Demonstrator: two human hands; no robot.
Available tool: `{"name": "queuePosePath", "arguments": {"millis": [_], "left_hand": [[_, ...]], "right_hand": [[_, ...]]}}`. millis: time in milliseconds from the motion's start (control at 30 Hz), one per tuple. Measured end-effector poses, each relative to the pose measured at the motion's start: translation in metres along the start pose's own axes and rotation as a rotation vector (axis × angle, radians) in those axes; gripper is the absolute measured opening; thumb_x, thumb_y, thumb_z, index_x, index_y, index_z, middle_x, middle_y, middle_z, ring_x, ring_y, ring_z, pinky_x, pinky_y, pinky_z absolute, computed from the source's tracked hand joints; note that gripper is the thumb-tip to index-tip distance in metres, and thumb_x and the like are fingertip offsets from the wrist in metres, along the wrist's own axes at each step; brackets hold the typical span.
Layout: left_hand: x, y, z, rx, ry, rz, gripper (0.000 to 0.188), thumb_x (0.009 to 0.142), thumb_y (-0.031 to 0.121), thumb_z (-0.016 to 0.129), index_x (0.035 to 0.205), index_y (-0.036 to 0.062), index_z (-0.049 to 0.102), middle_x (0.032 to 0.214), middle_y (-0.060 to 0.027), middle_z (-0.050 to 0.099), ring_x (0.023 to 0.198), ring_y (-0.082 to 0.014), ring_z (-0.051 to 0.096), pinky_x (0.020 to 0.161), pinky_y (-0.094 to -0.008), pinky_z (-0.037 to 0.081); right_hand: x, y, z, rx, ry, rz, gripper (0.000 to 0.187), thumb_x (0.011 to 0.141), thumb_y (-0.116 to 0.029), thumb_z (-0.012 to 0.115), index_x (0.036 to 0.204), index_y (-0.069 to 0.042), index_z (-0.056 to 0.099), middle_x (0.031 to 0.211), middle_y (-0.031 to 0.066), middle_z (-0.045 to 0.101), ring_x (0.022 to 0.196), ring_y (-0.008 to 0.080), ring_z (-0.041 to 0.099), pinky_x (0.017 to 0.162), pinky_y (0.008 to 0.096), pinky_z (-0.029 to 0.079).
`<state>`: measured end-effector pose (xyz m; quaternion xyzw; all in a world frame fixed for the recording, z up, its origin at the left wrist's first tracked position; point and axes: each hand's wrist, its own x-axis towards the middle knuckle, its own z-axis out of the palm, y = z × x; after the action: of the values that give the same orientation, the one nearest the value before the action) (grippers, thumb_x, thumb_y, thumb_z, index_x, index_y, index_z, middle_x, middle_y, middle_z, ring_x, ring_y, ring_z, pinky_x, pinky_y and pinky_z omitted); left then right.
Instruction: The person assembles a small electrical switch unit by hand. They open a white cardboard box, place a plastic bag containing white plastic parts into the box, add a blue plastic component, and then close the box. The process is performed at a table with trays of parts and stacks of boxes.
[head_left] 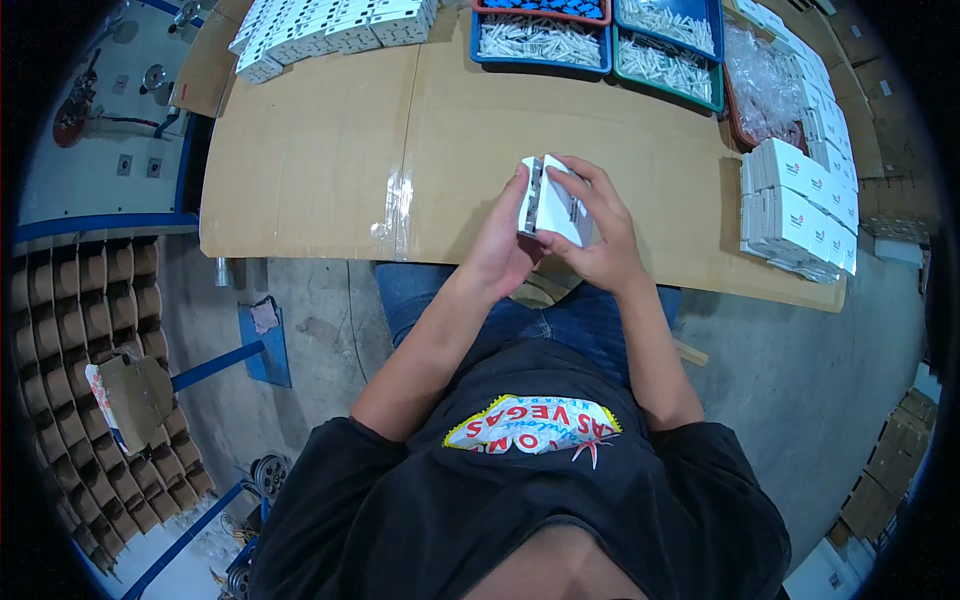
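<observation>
Holding small white carton (pixel 556 203) between both hands above cardboard-covered table (pixel 330 150); my left hand (pixel 503 243) is gripping carton's left side, my right hand (pixel 598 232) is wrapping fingers over its top and right.

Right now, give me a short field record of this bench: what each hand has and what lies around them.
left hand: grips the left side of a small white box, thumb on its edge
right hand: wraps the same box from the right, fingers over its top
work surface: cardboard-covered table
right of hands: stacked white boxes
far edge: blue trays of small white parts
far left: rows of white boxes
</observation>
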<state>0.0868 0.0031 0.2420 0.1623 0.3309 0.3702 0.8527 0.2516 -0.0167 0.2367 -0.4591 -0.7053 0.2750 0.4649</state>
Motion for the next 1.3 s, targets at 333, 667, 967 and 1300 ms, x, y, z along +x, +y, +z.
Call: {"name": "queuePosePath", "arguments": {"millis": [333,667,967,1300], "left_hand": [[-0.002,0.001,0.010,0.002,0.044,0.011,0.052,0.107,0.055,0.045,0.139,0.0141,0.053,0.121,-0.0049,0.065,0.109,-0.0188,0.066,0.092,-0.0384,0.056],[-0.002,-0.001,0.011,0.094,0.025,0.033,0.063,0.108,0.060,0.035,0.156,0.0188,0.041,0.136,-0.0064,0.059,0.122,-0.0207,0.061,0.096,-0.0365,0.052],[0.001,-0.006,0.006,0.072,0.012,0.013,0.064,0.109,0.060,0.031,0.159,0.0215,0.037,0.143,-0.0075,0.055,0.128,-0.0223,0.057,0.101,-0.0376,0.050],[0.005,-0.012,0.001,0.059,0.044,-0.011,0.063,0.107,0.061,0.036,0.149,0.0144,0.045,0.135,-0.0097,0.061,0.122,-0.0227,0.062,0.098,-0.0401,0.053]], "right_hand": [[-0.002,0.005,0.003,-0.080,0.002,-0.094,0.069,0.073,-0.030,0.089,0.136,-0.013,0.068,0.144,0.0172,0.057,0.131,0.0366,0.056,0.108,0.0460,0.047],[-0.004,0.010,0.006,-0.054,-0.004,-0.090,0.069,0.073,-0.032,0.090,0.136,-0.015,0.068,0.145,0.0167,0.057,0.132,0.0363,0.056,0.108,0.0459,0.047],[-0.003,0.009,0.005,-0.007,0.001,-0.082,0.069,0.072,-0.031,0.090,0.136,-0.016,0.069,0.147,0.0164,0.056,0.134,0.0366,0.055,0.109,0.0461,0.047],[-0.003,0.009,0.006,-0.054,-0.015,-0.087,0.069,0.071,-0.031,0.090,0.136,-0.016,0.069,0.145,0.0167,0.056,0.133,0.0366,0.056,0.108,0.0459,0.047]]}}
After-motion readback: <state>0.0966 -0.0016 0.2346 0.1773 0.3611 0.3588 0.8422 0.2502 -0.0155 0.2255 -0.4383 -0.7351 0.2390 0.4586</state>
